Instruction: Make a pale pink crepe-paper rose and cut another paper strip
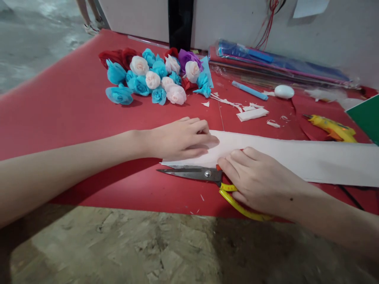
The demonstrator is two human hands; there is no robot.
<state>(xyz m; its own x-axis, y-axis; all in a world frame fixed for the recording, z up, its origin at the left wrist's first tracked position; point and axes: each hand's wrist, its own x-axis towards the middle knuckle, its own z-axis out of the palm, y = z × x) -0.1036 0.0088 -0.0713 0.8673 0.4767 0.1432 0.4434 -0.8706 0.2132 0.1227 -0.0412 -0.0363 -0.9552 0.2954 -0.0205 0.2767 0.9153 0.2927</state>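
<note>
A long strip of pale pink paper [296, 156] lies across the red sheet [59, 106] that covers the table. My left hand [177, 138] rests on the strip's left end, fingers curled and pressed together on the paper. My right hand [260, 181] lies palm down over the yellow handles of a pair of scissors [195, 173], its fingertips touching the strip's near edge. The scissors lie flat on the red sheet with their blades shut and pointing left.
A pile of blue, pink, red and purple paper roses [154, 77] sits at the back. Paper scraps [251, 113], a blue stick [248, 90], a white egg shape [284, 91], a yellow glue gun [334, 128], wrapped paper rolls [281, 65] and a green sheet [367, 116] lie right.
</note>
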